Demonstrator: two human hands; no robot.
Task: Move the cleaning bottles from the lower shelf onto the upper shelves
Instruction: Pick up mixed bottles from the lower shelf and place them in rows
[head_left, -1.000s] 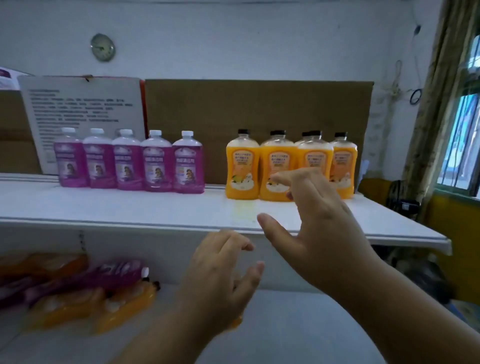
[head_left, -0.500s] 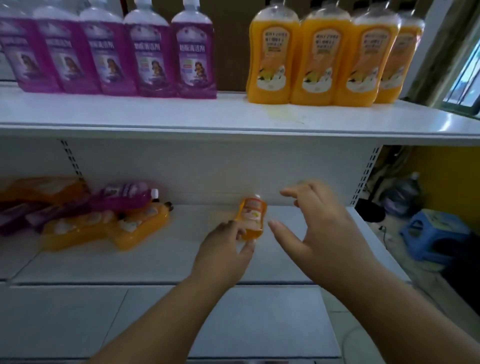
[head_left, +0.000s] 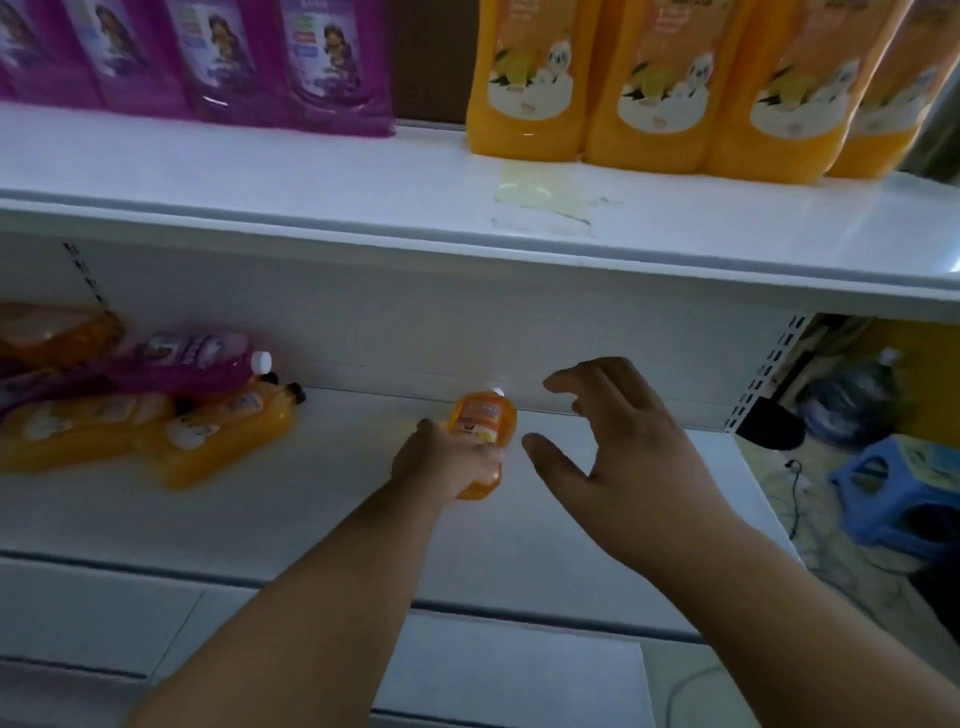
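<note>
A small orange bottle (head_left: 484, 418) with a white cap lies on the lower shelf (head_left: 597, 545), near the back wall. My left hand (head_left: 447, 460) is closed around its near end. Just to its right, my right hand (head_left: 618, 431) hovers with fingers spread, holding nothing. At the left of the lower shelf lies a pile of orange bottles (head_left: 223, 436) and a purple bottle (head_left: 192, 361) on their sides. On the upper shelf (head_left: 311, 176) stand several purple bottles (head_left: 332, 67) on the left and several orange bottles (head_left: 524, 78) on the right.
A yellowish stain (head_left: 540, 197) marks the upper shelf in front of the orange bottles. Right of the shelving, on the floor, are a blue plastic stool (head_left: 893, 493), a dark bag (head_left: 852, 400) and a cable.
My view has dropped from the upper shelf to the lower one. Both hands came down to the small orange bottle, and my left hand has closed on it.
</note>
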